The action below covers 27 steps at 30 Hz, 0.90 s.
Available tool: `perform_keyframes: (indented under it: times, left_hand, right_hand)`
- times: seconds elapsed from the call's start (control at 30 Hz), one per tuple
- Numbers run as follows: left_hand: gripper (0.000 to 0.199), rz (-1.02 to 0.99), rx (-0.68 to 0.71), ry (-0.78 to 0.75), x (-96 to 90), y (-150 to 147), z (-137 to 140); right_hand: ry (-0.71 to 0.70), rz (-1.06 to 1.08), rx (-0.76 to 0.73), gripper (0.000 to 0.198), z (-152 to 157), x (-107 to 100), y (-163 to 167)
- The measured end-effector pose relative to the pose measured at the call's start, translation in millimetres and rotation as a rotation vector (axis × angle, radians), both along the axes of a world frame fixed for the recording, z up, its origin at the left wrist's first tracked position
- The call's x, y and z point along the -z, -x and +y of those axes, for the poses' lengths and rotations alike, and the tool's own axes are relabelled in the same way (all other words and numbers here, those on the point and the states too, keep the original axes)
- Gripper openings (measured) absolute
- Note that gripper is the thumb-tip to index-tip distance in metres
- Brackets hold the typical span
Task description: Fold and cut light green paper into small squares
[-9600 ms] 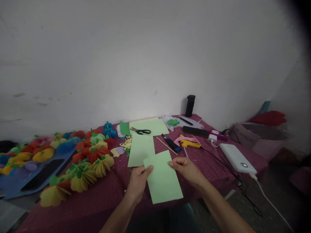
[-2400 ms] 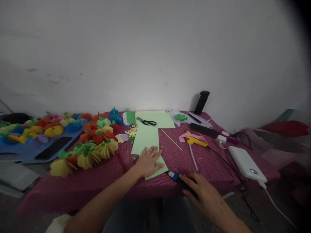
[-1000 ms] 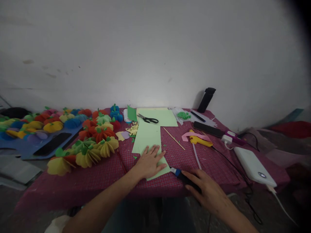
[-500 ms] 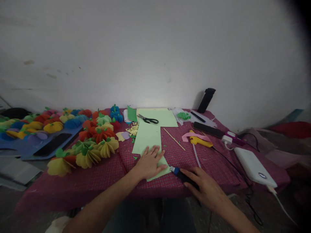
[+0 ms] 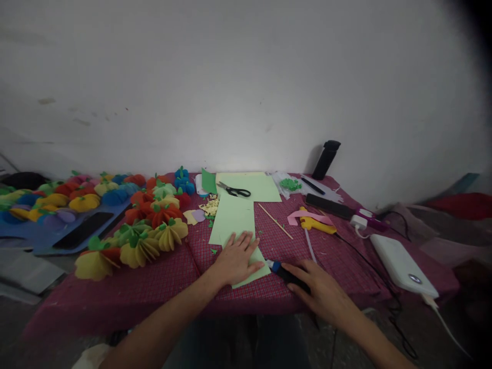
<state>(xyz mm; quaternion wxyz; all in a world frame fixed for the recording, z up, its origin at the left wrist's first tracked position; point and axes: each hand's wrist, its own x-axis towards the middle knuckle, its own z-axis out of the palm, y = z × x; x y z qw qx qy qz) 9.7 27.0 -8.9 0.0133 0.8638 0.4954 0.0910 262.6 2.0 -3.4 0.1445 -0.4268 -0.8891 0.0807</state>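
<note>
My left hand [image 5: 239, 260] lies flat with fingers spread, pressing a narrow light green paper strip [image 5: 251, 281] onto the cloth near the table's front. In my right hand [image 5: 325, 289] is a black hand tool with a blue band and a pale metal tip [image 5: 290, 277]; its exact kind is unclear. That tip is at the right edge of the strip, close to my left thumb. Beyond my left hand lies a longer light green paper sheet [image 5: 234, 220]. Black-handled scissors [image 5: 234, 190] rest across the paper at the back.
Colourful paper pumpkins [image 5: 140, 246] crowd the left. A wooden stick [image 5: 275, 221], a yellow glue gun [image 5: 317, 224] with its cord, a pink paper strip [image 5: 298, 218] and a white power bank [image 5: 403, 266] lie right. A black bottle [image 5: 326, 160] stands near the wall.
My right hand has shifted slightly left with the tool, bringing its tip a little further over the paper strip's edge. My left hand has stayed in place.
</note>
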Motion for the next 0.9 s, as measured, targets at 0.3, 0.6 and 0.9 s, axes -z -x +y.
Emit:
perform_keyframes:
  times: [0.3,0.6,0.9]
  left_hand:
    - [0.069,0.048,-0.023,-0.021,4.0,0,1]
    - [0.070,0.051,-0.024,-0.026,3.6,0,1]
    - [0.071,0.050,-0.023,-0.016,3.3,-1,1]
  right_hand:
    - [0.003,0.009,-0.001,0.039,3,0,-2]
    - [-0.009,0.031,-0.010,0.039,9,-3,7]
    - [0.003,0.012,-0.007,0.038,13,-6,8]
